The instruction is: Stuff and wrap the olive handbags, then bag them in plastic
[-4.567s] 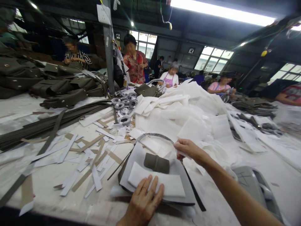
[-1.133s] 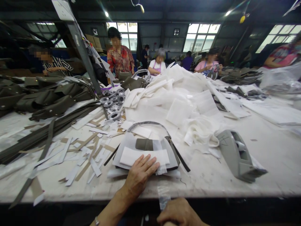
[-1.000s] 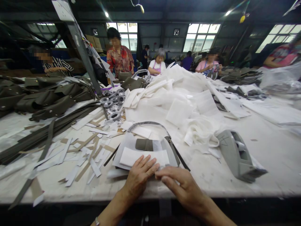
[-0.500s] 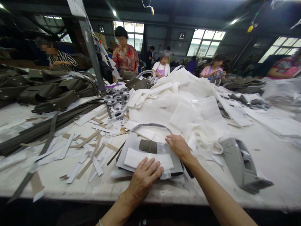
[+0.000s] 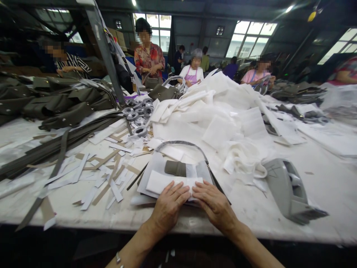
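Observation:
Flat on the table before me lies a dark olive handbag (image 5: 175,168), mostly covered by a thin white foam sheet (image 5: 150,167). Its wrapped handle (image 5: 181,142) arches away from me. Across the bag's near part rests a folded white foam strip (image 5: 157,182). My left hand (image 5: 171,201) lies on the strip with fingers stretched out. Beside it, my right hand (image 5: 213,201) also presses flat on the strip's right end, fingers extended. The bag's near edge is partly hidden under both hands.
A grey tape dispenser (image 5: 290,193) stands at the right. Behind the bag rises a heap of white foam sheets (image 5: 223,108). Paper scraps (image 5: 111,178), dark straps (image 5: 69,141) and olive bags (image 5: 64,108) lie to the left. Several people work across the table (image 5: 279,219).
My right hand has moved from the bag's upper right, near the handle, down to the foam strip next to my left hand. My left hand stays on the strip.

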`<act>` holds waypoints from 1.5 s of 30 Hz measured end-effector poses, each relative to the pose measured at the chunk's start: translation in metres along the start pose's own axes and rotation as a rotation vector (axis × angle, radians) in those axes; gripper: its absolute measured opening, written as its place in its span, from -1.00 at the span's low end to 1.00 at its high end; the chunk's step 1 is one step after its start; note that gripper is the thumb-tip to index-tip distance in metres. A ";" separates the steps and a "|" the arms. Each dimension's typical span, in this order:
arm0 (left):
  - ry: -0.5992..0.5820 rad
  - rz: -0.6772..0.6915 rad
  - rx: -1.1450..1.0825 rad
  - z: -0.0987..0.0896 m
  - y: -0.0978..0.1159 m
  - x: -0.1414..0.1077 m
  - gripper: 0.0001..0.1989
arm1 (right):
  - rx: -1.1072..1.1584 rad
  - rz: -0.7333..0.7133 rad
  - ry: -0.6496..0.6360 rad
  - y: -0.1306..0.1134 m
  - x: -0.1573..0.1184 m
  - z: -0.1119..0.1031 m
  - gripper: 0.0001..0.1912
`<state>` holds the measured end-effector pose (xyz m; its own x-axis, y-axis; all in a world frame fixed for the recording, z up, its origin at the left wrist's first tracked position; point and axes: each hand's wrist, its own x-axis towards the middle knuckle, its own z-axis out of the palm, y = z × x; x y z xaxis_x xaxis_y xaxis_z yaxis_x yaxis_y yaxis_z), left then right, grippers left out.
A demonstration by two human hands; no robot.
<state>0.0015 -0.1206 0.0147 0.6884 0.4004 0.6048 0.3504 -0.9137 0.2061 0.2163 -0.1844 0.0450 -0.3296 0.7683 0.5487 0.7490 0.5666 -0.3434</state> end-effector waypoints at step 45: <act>0.112 -0.311 -0.221 0.006 0.023 0.013 -0.79 | -0.246 -0.113 -0.194 -0.026 -0.102 0.016 -0.54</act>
<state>0.0222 -0.1363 0.0224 0.4929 0.6614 0.5653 0.3779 -0.7479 0.5457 0.2211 -0.2733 -0.0142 -0.5042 0.7607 0.4089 0.8099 0.5808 -0.0818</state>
